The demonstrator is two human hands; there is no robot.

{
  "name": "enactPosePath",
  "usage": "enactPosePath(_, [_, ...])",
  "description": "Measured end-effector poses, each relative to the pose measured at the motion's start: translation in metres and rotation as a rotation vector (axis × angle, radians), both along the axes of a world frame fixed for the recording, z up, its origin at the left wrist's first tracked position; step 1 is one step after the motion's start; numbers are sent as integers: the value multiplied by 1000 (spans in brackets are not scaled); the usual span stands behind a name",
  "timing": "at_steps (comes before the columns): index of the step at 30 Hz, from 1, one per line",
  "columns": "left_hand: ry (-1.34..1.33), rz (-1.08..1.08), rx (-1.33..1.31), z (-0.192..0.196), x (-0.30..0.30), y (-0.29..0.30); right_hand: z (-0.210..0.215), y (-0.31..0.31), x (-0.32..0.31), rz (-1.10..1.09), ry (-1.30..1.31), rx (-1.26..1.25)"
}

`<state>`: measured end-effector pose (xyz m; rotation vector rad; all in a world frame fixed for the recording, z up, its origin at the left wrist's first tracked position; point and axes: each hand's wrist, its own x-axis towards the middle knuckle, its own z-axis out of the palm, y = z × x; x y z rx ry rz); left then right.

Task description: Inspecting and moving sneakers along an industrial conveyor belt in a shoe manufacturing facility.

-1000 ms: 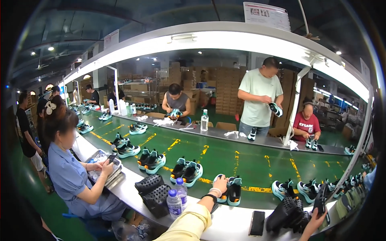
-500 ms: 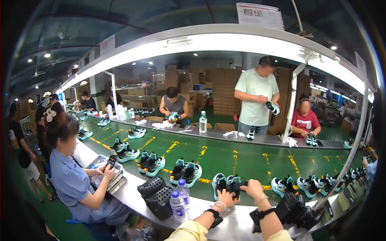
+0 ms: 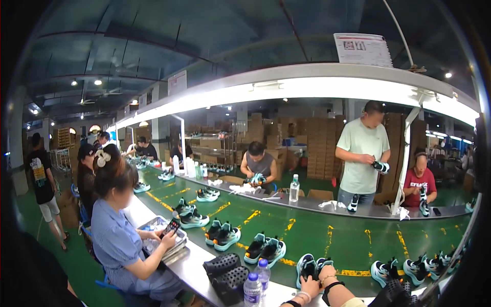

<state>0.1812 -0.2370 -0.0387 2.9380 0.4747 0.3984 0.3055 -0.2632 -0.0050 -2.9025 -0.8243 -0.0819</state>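
A pair of black and mint-green sneakers stands at the near edge of the green belt: the left sneaker [image 3: 306,268] and the right sneaker [image 3: 322,262]. My left hand [image 3: 309,287] is at the near end of the pair, its fingers closed against the right sneaker's side. Over the top of that same sneaker bends my right hand [image 3: 327,275], closed on it and hiding most of it. Dark bands circle both wrists, and some fingertips are hidden.
Left of my hands stand purple-capped bottles [image 3: 252,289] and black perforated clogs [image 3: 227,279]. More black clogs [image 3: 394,294] lie on the right. Sneaker pairs [image 3: 264,248] line the green belt [image 3: 286,225]. A seated person [image 3: 128,235] holds a phone; others work across the belt.
The whole view has tilted up, so the bench and my hands sit lower and farther right. My right hand has come down from above onto the right sneaker, closer to my left hand.
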Motion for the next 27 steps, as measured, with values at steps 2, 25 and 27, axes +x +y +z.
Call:
enactPosePath(2, [47, 42, 38, 1, 0, -9, -9, 4, 10, -119, 79, 82])
enactPosePath(25, [-245, 34, -113, 37, 29, 11, 51, -31, -13, 310, 125, 376])
enactPosePath(27, [-253, 168, 85, 35, 42, 37, 85, -40, -41, 331, 168, 558])
